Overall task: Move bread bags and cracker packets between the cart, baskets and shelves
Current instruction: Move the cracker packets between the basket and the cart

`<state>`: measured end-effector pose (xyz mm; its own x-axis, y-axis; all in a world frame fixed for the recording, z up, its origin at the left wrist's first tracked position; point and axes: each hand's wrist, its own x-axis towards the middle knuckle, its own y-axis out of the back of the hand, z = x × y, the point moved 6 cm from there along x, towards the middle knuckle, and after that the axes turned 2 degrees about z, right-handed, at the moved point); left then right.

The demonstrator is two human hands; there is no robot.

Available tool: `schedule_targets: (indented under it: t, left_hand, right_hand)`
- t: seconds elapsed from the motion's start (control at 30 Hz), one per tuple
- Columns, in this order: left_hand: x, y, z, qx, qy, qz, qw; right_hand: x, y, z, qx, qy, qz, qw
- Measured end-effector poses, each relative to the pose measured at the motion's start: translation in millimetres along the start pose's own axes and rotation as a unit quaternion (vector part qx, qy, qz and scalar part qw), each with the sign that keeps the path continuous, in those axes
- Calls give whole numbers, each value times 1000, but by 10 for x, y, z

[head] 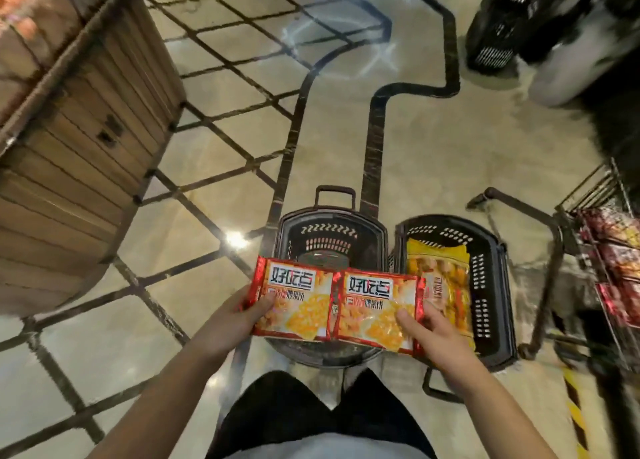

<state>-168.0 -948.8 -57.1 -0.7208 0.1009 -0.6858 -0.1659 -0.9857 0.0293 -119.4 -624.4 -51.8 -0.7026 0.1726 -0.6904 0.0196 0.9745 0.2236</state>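
Currently the left hand (239,316) pinches one cracker packet (294,299), the right hand (433,334) a second cracker packet (377,309), over the left basket's (332,216) near rim; slick wrappers held by thumb alone could slip onto the floor (415,129).

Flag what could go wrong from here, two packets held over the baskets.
1. Each grip is at the lower edge only: left hand on the left packet, right hand on the right packet. Either could tip or slip out.
2. The right packet hangs over the gap between the left basket and right basket; released now, it might land in the wrong one, on the yellow bag, or on the floor.
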Motion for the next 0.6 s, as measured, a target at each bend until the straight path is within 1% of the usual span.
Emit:
schedule_targets:
  t: [0.13,0.27,0.33,0.47,0.6]
  left_hand:
    - [399,7,-244,31,21,4,999]
    - [986,-103,-712,59,43,27,997]
    - [1344,-198,-1025,68,53,37,996]
    - [2081,-376,-1744,87,79,83,990]
    - [2758,-551,-2438,149,118,84,978]
  right_hand:
    - [282,-250,228,12,-30,31,999]
    - [839,-486,585,-6,-45,50,998]
    - [1186,-611,844,-19,-49,58,997]
    - [1967,-849,1464,-91,-47,89,991]
    - [2705,-1088,2102,-127,-57,97,985]
